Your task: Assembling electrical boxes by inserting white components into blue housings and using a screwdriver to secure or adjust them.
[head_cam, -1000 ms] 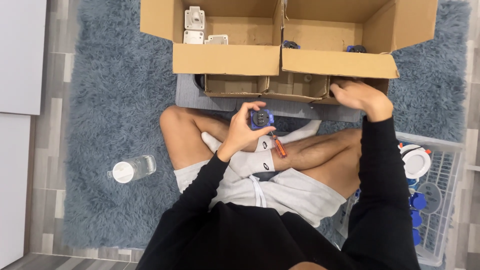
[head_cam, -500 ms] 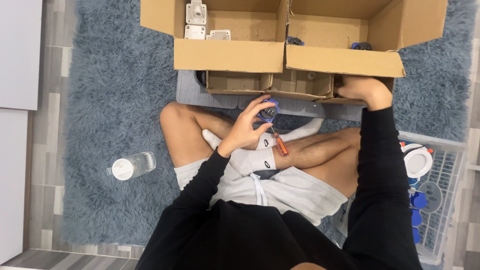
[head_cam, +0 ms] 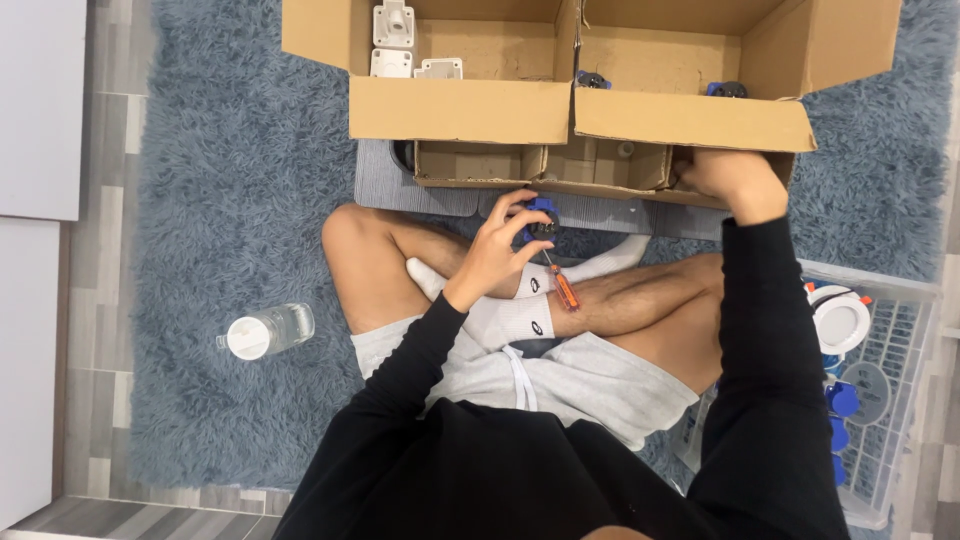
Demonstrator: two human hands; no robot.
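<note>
I sit cross-legged on a blue shag rug (head_cam: 230, 200). My left hand (head_cam: 500, 245) holds a small blue and black part (head_cam: 541, 215) above my shins. An orange-handled screwdriver (head_cam: 562, 285) lies on my leg just below that hand. My right hand (head_cam: 728, 178) reaches into the right end of a low cardboard tray (head_cam: 480, 165) with small compartments; its fingers are hidden inside, so I cannot tell whether they hold anything.
Two open cardboard boxes (head_cam: 460, 105) stand beyond the tray, with white and blue parts inside. A plastic water bottle (head_cam: 268, 331) lies on the rug to the left. A white wire basket (head_cam: 880, 400) with round white and blue parts sits at the right.
My left hand has moved up and to the right with the blue part. My right hand has gone deeper into the tray's right compartment.
</note>
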